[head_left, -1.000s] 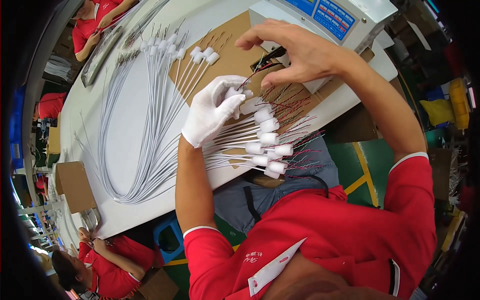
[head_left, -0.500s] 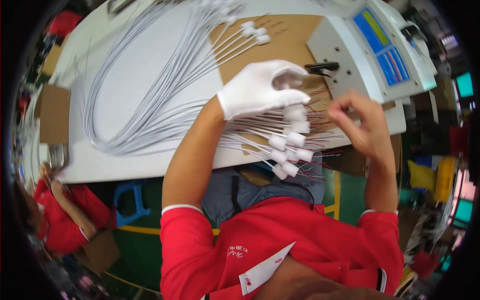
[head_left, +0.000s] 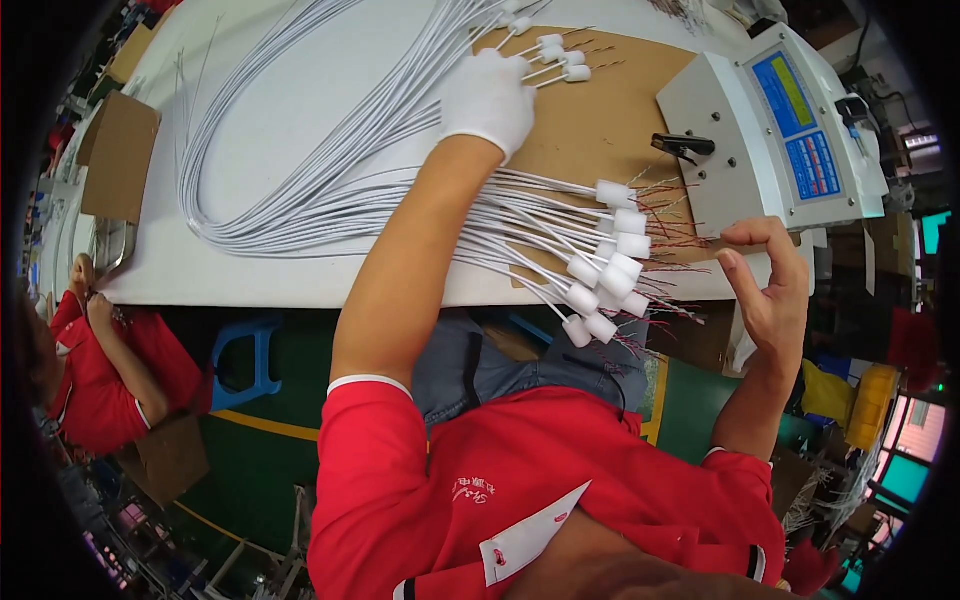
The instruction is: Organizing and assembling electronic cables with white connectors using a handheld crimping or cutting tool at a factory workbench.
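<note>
My left hand, in a white glove, is curled down over the upper bunch of white cables. Its fingers close on a cable whose white cylindrical end piece sticks out beyond them. Bare and raised at the right, my right hand holds its thumb and forefinger apart, with nothing visible between them. Just left of it lies the lower bunch, several cables ending in white cylindrical pieces. Thin, mostly red, twisted wire ends fan out from these toward my right fingertips.
A white machine with a blue panel stands at the right on brown board, a black clip on its side. The white table ends close to my body. At far left are a cardboard flap and a co-worker in red.
My left hand has moved up and away from the lower bunch to the upper cables, and its fingers have closed. My right hand has shifted slightly right and down, its fingers apart. The view has shifted.
</note>
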`<action>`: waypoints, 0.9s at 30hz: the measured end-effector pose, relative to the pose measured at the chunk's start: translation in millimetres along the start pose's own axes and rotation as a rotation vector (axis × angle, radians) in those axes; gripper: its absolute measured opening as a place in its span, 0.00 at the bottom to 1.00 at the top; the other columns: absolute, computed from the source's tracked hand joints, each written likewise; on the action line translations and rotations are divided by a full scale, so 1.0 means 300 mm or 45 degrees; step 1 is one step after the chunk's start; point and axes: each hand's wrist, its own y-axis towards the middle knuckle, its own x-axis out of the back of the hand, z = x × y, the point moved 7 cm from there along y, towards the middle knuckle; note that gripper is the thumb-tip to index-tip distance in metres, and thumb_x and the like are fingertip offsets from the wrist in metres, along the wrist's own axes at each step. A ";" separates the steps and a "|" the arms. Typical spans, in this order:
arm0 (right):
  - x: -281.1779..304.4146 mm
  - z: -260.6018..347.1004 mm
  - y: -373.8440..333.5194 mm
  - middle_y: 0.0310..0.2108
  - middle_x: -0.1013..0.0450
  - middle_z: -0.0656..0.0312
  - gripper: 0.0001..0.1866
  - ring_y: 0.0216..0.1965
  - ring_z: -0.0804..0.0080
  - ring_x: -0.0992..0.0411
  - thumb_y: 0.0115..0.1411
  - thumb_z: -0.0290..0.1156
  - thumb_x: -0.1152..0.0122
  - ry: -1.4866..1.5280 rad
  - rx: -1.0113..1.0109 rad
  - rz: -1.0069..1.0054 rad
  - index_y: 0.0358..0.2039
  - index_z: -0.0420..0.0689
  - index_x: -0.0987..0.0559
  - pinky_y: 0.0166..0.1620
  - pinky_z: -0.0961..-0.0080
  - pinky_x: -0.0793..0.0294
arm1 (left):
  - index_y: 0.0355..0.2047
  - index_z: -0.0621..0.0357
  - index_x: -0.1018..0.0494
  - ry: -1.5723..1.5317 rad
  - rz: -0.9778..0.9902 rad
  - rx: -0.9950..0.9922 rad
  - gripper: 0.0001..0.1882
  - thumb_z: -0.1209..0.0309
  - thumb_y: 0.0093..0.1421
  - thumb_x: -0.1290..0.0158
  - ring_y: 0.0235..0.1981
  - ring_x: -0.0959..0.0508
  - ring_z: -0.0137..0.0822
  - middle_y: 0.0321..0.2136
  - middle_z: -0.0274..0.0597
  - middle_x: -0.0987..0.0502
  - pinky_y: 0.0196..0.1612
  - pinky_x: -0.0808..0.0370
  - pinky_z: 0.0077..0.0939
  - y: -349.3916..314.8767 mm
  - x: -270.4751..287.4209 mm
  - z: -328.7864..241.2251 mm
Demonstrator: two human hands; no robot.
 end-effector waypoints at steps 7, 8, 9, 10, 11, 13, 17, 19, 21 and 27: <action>0.013 -0.002 0.122 0.36 0.23 0.58 0.08 0.40 0.66 0.25 0.60 0.24 0.33 -0.214 0.239 -0.117 0.38 0.37 0.22 0.46 0.74 0.28 | 0.38 0.48 0.15 -0.023 -0.043 0.066 0.09 0.64 0.59 0.38 0.43 0.19 0.50 0.38 0.49 0.19 0.49 0.22 0.44 0.005 -0.031 0.084; 0.012 -0.015 0.148 0.36 0.23 0.58 0.09 0.40 0.65 0.26 0.60 0.25 0.32 -0.242 0.303 -0.127 0.39 0.38 0.21 0.45 0.73 0.28 | 0.37 0.49 0.15 -0.006 -0.020 0.059 0.08 0.64 0.58 0.38 0.43 0.19 0.50 0.38 0.49 0.19 0.48 0.22 0.44 0.005 -0.043 0.081; 0.014 -0.031 0.175 0.36 0.23 0.58 0.09 0.40 0.65 0.26 0.60 0.25 0.32 -0.249 0.296 -0.139 0.39 0.38 0.21 0.45 0.73 0.28 | 0.36 0.50 0.15 0.013 0.002 0.054 0.08 0.64 0.58 0.38 0.42 0.19 0.50 0.37 0.49 0.19 0.48 0.22 0.43 0.007 -0.057 0.077; 0.009 -0.042 0.206 0.36 0.23 0.58 0.09 0.41 0.64 0.26 0.60 0.27 0.32 -0.314 0.297 -0.124 0.39 0.38 0.21 0.45 0.73 0.28 | 0.36 0.50 0.15 0.012 0.000 0.043 0.08 0.64 0.58 0.38 0.42 0.19 0.50 0.37 0.49 0.19 0.48 0.22 0.43 0.008 -0.059 0.068; 0.001 -0.051 0.234 0.37 0.23 0.58 0.09 0.42 0.63 0.26 0.61 0.28 0.32 -0.379 0.298 -0.107 0.39 0.39 0.21 0.45 0.72 0.28 | 0.35 0.51 0.16 0.005 0.021 0.031 0.07 0.65 0.58 0.38 0.42 0.19 0.50 0.37 0.49 0.19 0.47 0.22 0.43 0.006 -0.065 0.060; -0.007 -0.071 0.277 0.37 0.23 0.58 0.09 0.43 0.61 0.27 0.61 0.29 0.32 -0.449 0.295 -0.098 0.38 0.39 0.20 0.44 0.71 0.28 | 0.32 0.53 0.16 -0.009 0.063 0.006 0.06 0.65 0.57 0.37 0.41 0.19 0.49 0.36 0.50 0.19 0.47 0.22 0.43 0.004 -0.070 0.041; -0.028 -0.088 0.316 0.34 0.24 0.56 0.11 0.44 0.58 0.29 0.60 0.35 0.31 -0.514 0.375 -0.143 0.35 0.41 0.20 0.50 0.66 0.30 | 0.31 0.55 0.17 -0.046 0.114 0.010 0.07 0.66 0.56 0.36 0.40 0.19 0.49 0.36 0.50 0.19 0.46 0.21 0.42 0.001 -0.074 0.034; -0.036 -0.098 0.320 0.36 0.23 0.57 0.11 0.44 0.59 0.28 0.61 0.36 0.32 -0.534 0.358 -0.138 0.36 0.41 0.19 0.48 0.66 0.29 | 0.32 0.55 0.17 -0.095 0.092 0.020 0.07 0.66 0.56 0.36 0.40 0.19 0.49 0.35 0.49 0.19 0.46 0.22 0.42 0.010 -0.076 0.033; -0.048 -0.104 0.324 0.37 0.23 0.58 0.12 0.44 0.59 0.28 0.61 0.37 0.32 -0.531 0.352 -0.125 0.36 0.41 0.19 0.47 0.67 0.28 | 0.33 0.55 0.16 -0.184 0.045 0.056 0.08 0.66 0.55 0.35 0.40 0.19 0.49 0.35 0.49 0.19 0.47 0.22 0.41 0.006 -0.062 0.039; -0.021 -0.150 0.338 0.42 0.23 0.59 0.14 0.50 0.61 0.28 0.62 0.39 0.31 -0.306 0.112 -0.043 0.40 0.42 0.18 0.53 0.68 0.29 | 0.34 0.54 0.15 -0.143 -0.097 -0.190 0.09 0.65 0.54 0.35 0.42 0.20 0.49 0.35 0.48 0.18 0.48 0.22 0.40 -0.014 -0.044 -0.040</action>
